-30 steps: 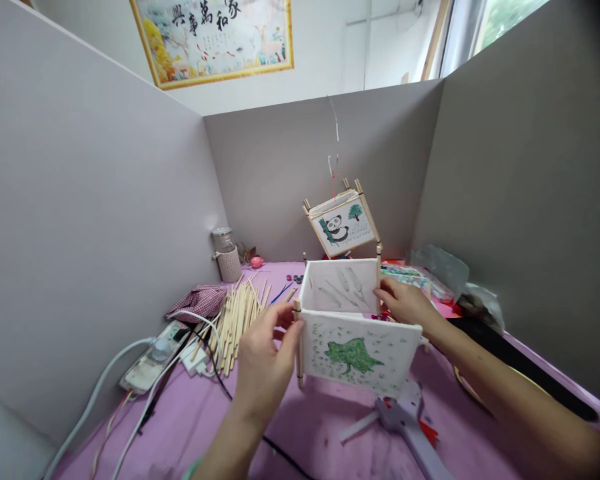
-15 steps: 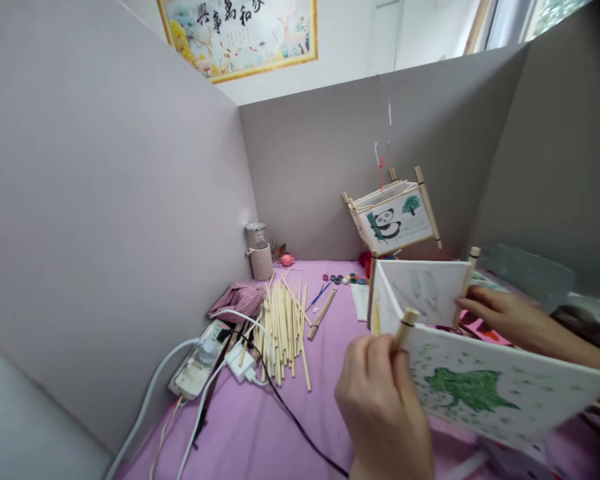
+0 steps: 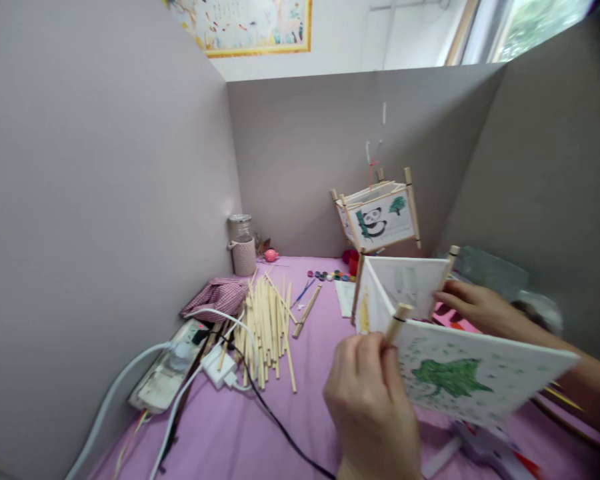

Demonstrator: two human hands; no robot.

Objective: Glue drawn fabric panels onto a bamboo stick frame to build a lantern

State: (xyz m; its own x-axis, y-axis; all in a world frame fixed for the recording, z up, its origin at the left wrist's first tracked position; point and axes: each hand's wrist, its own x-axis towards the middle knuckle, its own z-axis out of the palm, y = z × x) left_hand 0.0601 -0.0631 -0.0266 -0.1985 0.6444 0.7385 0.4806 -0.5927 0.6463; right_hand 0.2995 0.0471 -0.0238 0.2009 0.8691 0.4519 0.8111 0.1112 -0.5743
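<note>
Between my hands is a paper lantern (image 3: 480, 363) with white panels and wooden corner posts, one side standing open. Its near panel carries a green leaf-like painting. My left hand (image 3: 370, 393) is closed around the near corner post, its top end poking out above the fingers. At the far right post, my right hand (image 3: 467, 307) pinches the wood with thumb and fingers. Behind it hangs a finished-looking lantern (image 3: 384, 221) with a panda and a tree on it, tilted on a red string. A purple glue gun (image 3: 490, 450) lies under the near panel, partly hidden.
Many wooden sticks (image 3: 267, 333) lie in a pile left of centre. A power strip (image 3: 163, 367) with cables and a white charger (image 3: 219, 363) sits at the left. Paint pots (image 3: 329, 275) and a jar (image 3: 243, 247) stand farther back. Grey partitions (image 3: 350, 133) enclose the table.
The view has shifted slightly, so most things appear farther left. More of the glue gun shows below the near panel. Both hands keep their hold on the lantern.
</note>
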